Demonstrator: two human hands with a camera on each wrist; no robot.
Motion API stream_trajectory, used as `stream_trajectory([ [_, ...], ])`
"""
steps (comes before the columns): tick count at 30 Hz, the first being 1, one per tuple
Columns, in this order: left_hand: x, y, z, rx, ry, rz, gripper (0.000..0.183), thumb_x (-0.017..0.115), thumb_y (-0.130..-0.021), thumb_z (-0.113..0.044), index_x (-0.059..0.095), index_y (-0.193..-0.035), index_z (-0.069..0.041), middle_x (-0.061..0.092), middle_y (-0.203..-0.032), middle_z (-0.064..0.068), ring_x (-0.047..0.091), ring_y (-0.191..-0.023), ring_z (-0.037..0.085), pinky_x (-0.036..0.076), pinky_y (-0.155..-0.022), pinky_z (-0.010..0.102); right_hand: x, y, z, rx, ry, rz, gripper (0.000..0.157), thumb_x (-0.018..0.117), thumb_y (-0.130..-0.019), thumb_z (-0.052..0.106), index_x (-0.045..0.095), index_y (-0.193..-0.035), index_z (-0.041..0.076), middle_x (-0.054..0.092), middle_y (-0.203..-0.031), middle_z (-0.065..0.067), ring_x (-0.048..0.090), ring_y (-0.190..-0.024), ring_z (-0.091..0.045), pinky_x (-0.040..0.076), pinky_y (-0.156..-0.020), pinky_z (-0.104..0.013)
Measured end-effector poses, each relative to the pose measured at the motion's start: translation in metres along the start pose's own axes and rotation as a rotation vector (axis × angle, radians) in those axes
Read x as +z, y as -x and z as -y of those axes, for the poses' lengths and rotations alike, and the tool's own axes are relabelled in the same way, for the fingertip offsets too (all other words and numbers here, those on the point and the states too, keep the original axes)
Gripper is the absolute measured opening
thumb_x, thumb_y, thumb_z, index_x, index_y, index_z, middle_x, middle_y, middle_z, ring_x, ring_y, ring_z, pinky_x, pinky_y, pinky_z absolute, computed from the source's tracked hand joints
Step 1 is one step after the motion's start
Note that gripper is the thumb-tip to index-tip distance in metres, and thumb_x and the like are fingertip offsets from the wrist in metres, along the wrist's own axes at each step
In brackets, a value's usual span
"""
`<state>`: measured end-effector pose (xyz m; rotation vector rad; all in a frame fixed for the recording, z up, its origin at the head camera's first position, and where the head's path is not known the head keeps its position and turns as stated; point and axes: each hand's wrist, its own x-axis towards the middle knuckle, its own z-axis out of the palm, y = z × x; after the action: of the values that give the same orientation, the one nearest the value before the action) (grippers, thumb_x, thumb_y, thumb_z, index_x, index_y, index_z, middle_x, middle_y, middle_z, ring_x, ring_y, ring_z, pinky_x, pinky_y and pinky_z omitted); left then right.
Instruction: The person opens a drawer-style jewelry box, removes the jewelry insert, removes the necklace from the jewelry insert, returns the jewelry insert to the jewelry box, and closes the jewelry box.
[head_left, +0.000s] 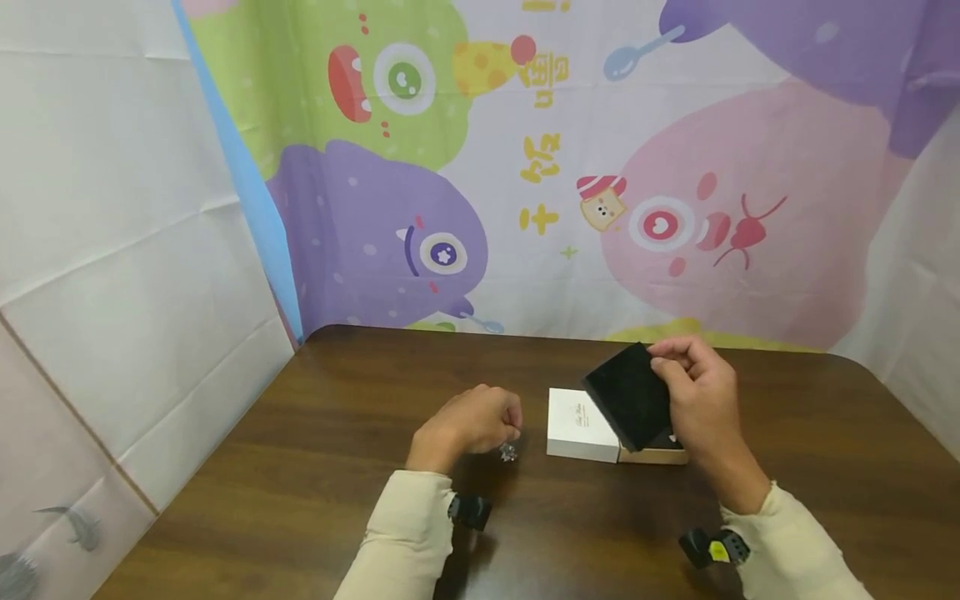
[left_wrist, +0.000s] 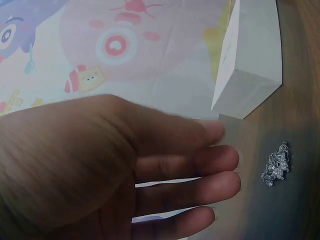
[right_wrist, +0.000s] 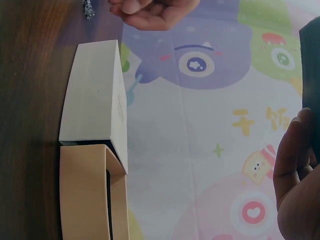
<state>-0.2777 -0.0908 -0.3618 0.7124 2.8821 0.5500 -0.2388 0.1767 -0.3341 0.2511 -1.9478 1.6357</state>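
Holding the black pad (head_left: 628, 393) with a soft pinch at its edge seems best to me, since a hard squeeze could mark it. My right hand (head_left: 708, 400) grips it between thumb and fingers, tipped, above the tan box (right_wrist: 82, 195). I should lift it well clear of the box walls so nothing gets bumped. My left hand (head_left: 468, 419) has loose, bent fingers and holds nothing that I can see from over here. The small silver piece (head_left: 508, 452) lies on the tabletop (head_left: 592, 533) just beside my left fingertips, and the left wrist camera shows a gap between them. It looks bumpy and easy to snag, so I would pinch it gently and not tug. The white box (head_left: 579, 427) sits between my hands, just beside the tan box, which is nearer my right hand.
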Motion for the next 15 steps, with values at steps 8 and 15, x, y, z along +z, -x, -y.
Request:
stream_trajectory([
  [8,-0.0006,0.0012,-0.0007,-0.007,0.015,-0.003,0.01,0.067,-0.096,-0.031,0.073,-0.095,-0.023,0.064,-0.084,-0.013,0.06,-0.077,0.007,0.049,-0.075,0.035,0.0016,-0.0001,-0.0018,0.006,-0.021,0.003,0.008,0.056,-0.095,-0.004,0.063,-0.098,-0.006,0.062,-0.07,-0.002,0.06,-0.053,-0.014,0.051,-0.048,-0.026],
  [15,-0.0017,0.0,-0.0025,-0.001,0.005,-0.01,0.012,0.066,-0.097,-0.032,0.073,-0.096,-0.023,0.066,-0.086,-0.013,0.06,-0.08,0.007,0.05,-0.077,0.035,0.0002,-0.0013,-0.0014,-0.014,-0.031,-0.017,0.008,0.056,-0.094,-0.006,0.064,-0.097,-0.007,0.063,-0.069,-0.002,0.059,-0.053,-0.013,0.05,-0.048,-0.025],
])
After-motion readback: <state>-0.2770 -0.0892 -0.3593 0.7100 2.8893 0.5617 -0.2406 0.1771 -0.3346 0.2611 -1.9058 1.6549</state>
